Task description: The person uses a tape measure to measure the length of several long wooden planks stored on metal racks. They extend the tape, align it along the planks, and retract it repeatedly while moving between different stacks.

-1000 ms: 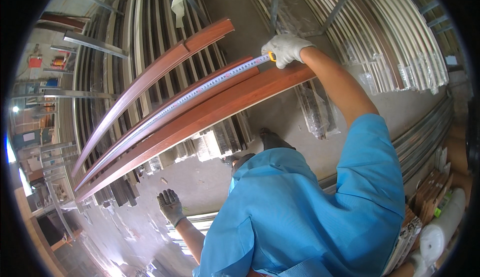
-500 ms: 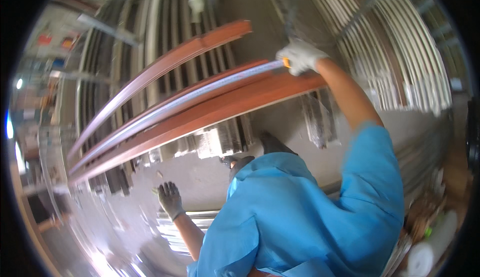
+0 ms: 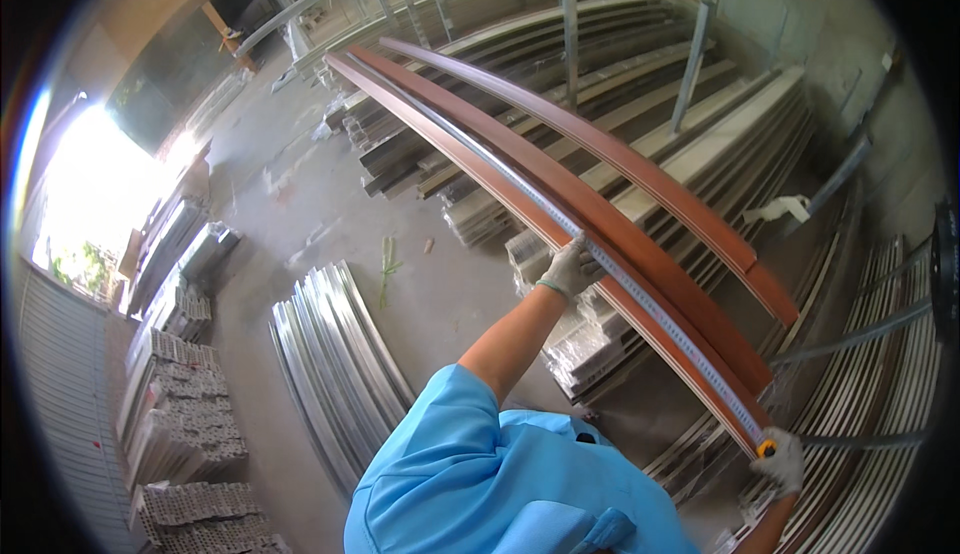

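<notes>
A silvery tape measure blade (image 3: 650, 312) runs out along a long reddish-brown profile (image 3: 480, 169). My right hand (image 3: 785, 466), in a pale work glove, is closed round the yellow and dark tape measure case (image 3: 767, 449) at the profile's near right end. My left hand (image 3: 572, 266), gloved too, is closed over the profile's near edge, its fingertips on the blade about midway along. A second, separate reddish-brown profile (image 3: 640, 159) lies beyond, roughly alongside. The blade's far tip is too small to make out.
Wrapped profiles (image 3: 590, 339) are stacked under the brown ones. Upright metal posts (image 3: 695, 64) stand among them. Silvery profiles (image 3: 335, 354) lie on the floor to the left, near stacked white profiles (image 3: 190, 404). Racked long bars (image 3: 850, 424) fill the right. Bright daylight enters at the left.
The view has swung to the left. My left hand, earlier open and away from the profiles, now grips the profile's edge and blade. My right hand still holds the tape measure.
</notes>
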Tool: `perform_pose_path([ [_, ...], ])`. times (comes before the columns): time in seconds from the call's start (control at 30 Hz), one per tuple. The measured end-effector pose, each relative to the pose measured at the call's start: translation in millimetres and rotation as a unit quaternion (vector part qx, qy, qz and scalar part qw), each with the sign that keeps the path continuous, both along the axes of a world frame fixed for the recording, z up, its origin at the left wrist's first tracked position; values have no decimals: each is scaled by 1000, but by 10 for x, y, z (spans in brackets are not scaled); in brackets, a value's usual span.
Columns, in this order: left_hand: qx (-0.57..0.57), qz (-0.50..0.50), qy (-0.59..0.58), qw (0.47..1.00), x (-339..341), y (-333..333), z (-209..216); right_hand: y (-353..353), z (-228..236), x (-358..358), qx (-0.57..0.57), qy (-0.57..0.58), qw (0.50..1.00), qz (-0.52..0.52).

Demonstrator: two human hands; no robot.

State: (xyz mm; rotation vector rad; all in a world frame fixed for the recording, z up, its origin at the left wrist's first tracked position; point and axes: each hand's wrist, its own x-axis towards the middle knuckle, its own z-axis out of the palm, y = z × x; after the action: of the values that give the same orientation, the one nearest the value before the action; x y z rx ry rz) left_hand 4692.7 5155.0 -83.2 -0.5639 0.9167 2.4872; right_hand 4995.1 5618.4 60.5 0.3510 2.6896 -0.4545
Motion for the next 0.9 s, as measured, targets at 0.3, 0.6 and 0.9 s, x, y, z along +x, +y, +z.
perform_pose_path([
  [0.3,135,154,78,976,-795,-1559,112,-1336,-28,467,-81,-85,985,-124],
  [0.6,225,102,167,954,-973,-2177,426,-3191,-120,-922,-139,1,990,-7],
  [0.9,104,208,130,964,-1715,-3457,702,-4607,-713,-2342,-219,30,972,73],
])
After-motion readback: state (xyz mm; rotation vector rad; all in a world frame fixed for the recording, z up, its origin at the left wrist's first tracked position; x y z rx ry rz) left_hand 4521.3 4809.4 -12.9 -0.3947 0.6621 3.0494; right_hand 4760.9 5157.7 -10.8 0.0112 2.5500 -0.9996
